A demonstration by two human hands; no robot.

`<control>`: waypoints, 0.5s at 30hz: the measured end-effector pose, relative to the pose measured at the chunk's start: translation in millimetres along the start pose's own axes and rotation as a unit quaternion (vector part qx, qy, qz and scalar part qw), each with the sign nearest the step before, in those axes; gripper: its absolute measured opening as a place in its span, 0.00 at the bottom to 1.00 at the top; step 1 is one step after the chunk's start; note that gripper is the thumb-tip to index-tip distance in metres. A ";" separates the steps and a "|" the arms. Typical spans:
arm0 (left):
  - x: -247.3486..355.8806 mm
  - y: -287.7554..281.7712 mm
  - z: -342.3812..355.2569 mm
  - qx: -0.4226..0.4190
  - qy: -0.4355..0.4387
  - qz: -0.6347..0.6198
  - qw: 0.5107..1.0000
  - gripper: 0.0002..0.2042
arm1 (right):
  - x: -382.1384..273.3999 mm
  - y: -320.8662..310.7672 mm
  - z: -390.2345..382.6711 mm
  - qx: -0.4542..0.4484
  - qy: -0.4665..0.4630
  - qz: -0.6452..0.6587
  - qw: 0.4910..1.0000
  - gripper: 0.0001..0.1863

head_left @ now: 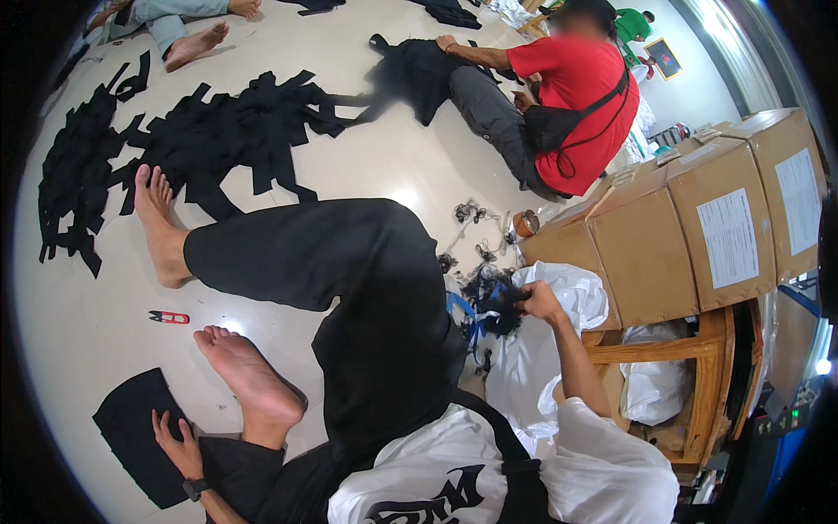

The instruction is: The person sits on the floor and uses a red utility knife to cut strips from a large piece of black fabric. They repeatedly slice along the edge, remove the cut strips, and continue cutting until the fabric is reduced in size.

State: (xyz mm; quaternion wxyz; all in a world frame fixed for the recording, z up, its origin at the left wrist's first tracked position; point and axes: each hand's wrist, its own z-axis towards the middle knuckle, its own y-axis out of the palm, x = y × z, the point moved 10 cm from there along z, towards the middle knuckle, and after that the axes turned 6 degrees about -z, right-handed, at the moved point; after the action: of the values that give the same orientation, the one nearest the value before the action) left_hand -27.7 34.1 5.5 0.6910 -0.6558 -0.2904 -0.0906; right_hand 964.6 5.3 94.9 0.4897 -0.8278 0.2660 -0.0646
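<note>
Fingers of the right hand (539, 301) are closed on a tangle of black threads (497, 301), pinching the clump where it sits on top of a white plastic bag (572, 293) just beside the person's right knee. Left hand (177, 444) lies flat, fingers spread open, pressing on a black fabric piece (131, 432) on the pale floor (87, 341) at lower left; a dark watch (195, 488) sits on that wrist. Person sits on the floor, black trousers, both feet bare, white shirt with black print. Small red thread snips (168, 317) lie on the floor between the two feet, apart from both hands. Blue strap (463, 313) shows just left of the thread tangle. More loose thread bits (476, 214) scattered further up. Big spread of black fabric strips (209, 131) lies at upper left. Cardboard boxes (698, 218) stand at right on a wooden frame (707, 367). Another person in a red shirt (580, 96) sits beyond, hand on a black garment (415, 74).
</note>
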 end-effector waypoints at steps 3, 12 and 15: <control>-3.9 1.7 -2.4 0.000 -0.007 -0.009 1.000 0.21 | -22.0 17.9 -13.7 -0.054 0.030 0.040 0.997 0.16; -6.5 0.3 -4.6 0.004 -0.005 -0.013 1.000 0.21 | -107.6 63.9 -33.3 0.065 -0.108 -0.114 0.986 0.16; -5.2 0.2 -2.8 0.010 0.003 -0.020 1.000 0.20 | -89.1 -19.4 -11.4 0.181 -0.084 0.013 0.980 0.14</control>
State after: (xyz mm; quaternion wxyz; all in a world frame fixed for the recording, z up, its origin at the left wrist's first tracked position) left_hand -31.1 30.1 2.7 0.6962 -0.6430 -0.3019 -0.1033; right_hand 892.0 48.6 130.9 0.6528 -0.7245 0.2186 -0.0352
